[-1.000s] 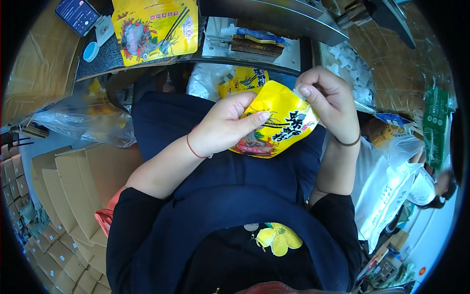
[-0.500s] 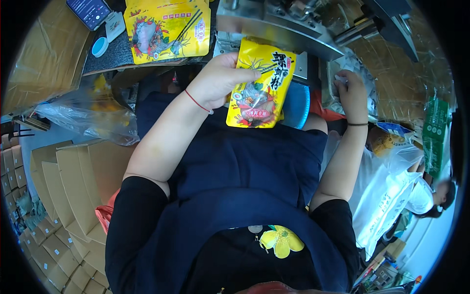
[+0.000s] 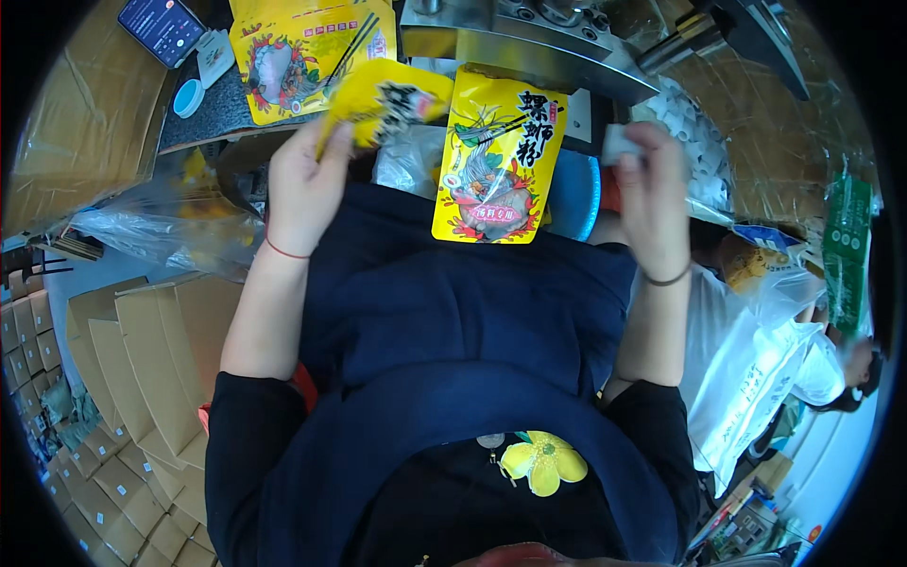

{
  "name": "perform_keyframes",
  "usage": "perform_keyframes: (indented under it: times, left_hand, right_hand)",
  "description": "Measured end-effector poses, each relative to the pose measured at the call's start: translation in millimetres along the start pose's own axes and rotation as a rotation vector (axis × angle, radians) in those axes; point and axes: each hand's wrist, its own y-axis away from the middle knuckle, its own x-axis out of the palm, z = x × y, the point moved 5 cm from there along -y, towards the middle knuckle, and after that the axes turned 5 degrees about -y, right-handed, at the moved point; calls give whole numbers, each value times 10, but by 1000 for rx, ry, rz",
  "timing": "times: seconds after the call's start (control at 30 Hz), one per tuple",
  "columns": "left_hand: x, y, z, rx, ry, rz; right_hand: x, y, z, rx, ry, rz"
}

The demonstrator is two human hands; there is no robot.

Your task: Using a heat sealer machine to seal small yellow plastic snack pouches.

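My left hand (image 3: pixel 312 175) is closed on the lower end of a yellow printed pouch (image 3: pixel 402 99), which is tilted and smeared by motion. Another yellow pouch (image 3: pixel 496 175) hangs upright below the edge of a metal machine (image 3: pixel 539 47), touched by neither hand. My right hand (image 3: pixel 657 180), to the right of that pouch, pinches a small white piece (image 3: pixel 621 144) whose kind is unclear. Close to it, a tray of small white pieces (image 3: pixel 685 142) stands by the machine. Flat yellow pouches (image 3: pixel 283 71) lie stacked on the dark table, left of the machine.
A phone (image 3: pixel 161 28), a white case and a round lid (image 3: pixel 189 97) lie at the far left. A blue basin (image 3: pixel 576 194) sits behind the hanging pouch. Open cardboard boxes (image 3: pixel 156 359) stand at lower left. A white bag (image 3: pixel 746 378) and another person are at right.
My left hand has left the hanging pouch and moved left, now holding another pouch. My right hand has come away from the tray toward the hanging pouch with a white piece.
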Motion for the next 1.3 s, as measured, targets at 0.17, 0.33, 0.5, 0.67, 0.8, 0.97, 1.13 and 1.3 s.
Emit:
perform_keyframes:
  times: [0.17, 0.33, 0.5, 0.67, 0.8, 0.97, 1.13, 1.3]
  left_hand:
    - [424, 159, -483, -201, 384, 349]
    - [766, 350, -614, -337, 648, 601]
    - [1046, 532, -850, -448, 983, 887]
    - [1122, 418, -744, -556, 1002, 808]
    - [1146, 90, -649, -586, 1145, 714]
    - [1095, -38, -630, -664, 1224, 648]
    - [143, -384, -467, 398, -397, -421]
    - [47, -158, 11, 344, -760, 22]
  right_hand:
    - [269, -152, 371, -144, -339, 124]
    - [320, -344, 490, -229, -299, 84]
    - [171, -247, 323, -98, -294, 458]
    - [-484, -193, -515, 195, 725, 145]
    - [-619, -121, -1152, 381, 960, 195]
    - [-496, -200, -1161, 157, 851, 260]
    - [-496, -114, -869, 108, 814, 24]
    - [-515, -70, -476, -75, 476, -257]
